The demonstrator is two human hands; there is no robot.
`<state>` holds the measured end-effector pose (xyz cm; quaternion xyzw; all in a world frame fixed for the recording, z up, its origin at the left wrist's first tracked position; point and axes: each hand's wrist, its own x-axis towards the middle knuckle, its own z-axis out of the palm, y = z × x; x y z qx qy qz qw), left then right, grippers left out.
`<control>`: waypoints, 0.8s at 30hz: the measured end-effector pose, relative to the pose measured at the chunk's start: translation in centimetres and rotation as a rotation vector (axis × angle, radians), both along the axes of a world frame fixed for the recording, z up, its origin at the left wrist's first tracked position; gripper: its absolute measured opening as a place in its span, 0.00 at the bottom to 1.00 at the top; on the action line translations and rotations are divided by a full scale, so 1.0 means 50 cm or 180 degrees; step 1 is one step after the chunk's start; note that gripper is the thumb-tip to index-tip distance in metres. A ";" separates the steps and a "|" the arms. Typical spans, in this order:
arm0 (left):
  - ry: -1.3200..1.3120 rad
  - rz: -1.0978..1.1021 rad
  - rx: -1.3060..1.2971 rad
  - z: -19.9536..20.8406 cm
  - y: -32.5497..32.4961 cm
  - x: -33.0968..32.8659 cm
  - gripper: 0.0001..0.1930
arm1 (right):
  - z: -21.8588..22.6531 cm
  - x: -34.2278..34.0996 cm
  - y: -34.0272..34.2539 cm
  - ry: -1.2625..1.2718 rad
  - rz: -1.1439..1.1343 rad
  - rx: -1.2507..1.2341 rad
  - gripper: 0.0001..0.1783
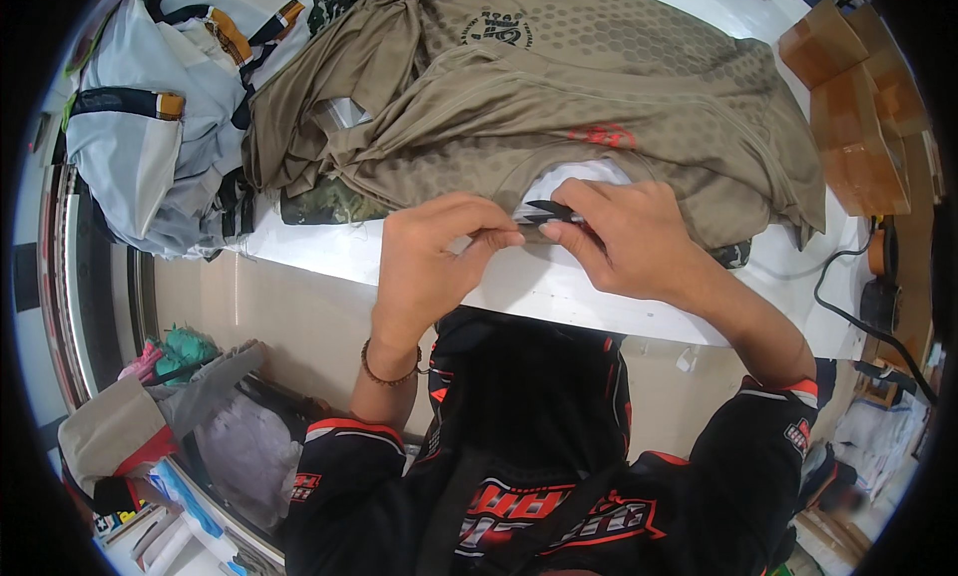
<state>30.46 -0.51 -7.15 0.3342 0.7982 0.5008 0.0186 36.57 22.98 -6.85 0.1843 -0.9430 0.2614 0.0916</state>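
Observation:
A brown shirt (699, 147) with a darker hexagon pattern lies spread and partly creased over the white table (319, 244). Its near edge reaches my two hands, and a white patch shows through an opening there. In my right hand (639, 239) is a small pair of black thread snips (549, 210), blades pointing left. My left hand (434, 257) is closed in a pinch at the shirt's edge, fingertips just left of the blades. Any thread between the fingertips is too fine to make out.
Light grey garments with dark and orange trim (190, 127) are heaped at the left. Cardboard boxes (858, 117) stand at the right, beside a black cable (823, 287). Below the table's left side sits a bin with bags and fabric (239, 436).

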 end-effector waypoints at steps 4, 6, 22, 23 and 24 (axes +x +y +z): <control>-0.0069 0.0339 0.0077 -0.005 0.005 0.006 0.05 | 0.009 0.003 -0.010 0.0083 0.0069 0.0249 0.12; 0.0093 0.0397 0.0097 -0.008 0.010 0.008 0.04 | 0.011 0.002 -0.017 0.0093 0.0085 0.0347 0.12; -0.0199 0.0318 0.0200 -0.010 0.015 -0.003 0.04 | 0.016 0.000 -0.034 0.0064 0.0070 0.0898 0.10; -0.0238 0.0308 0.0203 -0.011 0.013 -0.005 0.04 | 0.015 0.001 -0.036 0.0096 0.0050 0.0911 0.10; -0.0278 0.0297 0.0208 -0.013 0.013 -0.006 0.04 | 0.014 0.001 -0.037 0.0130 0.0026 0.0915 0.10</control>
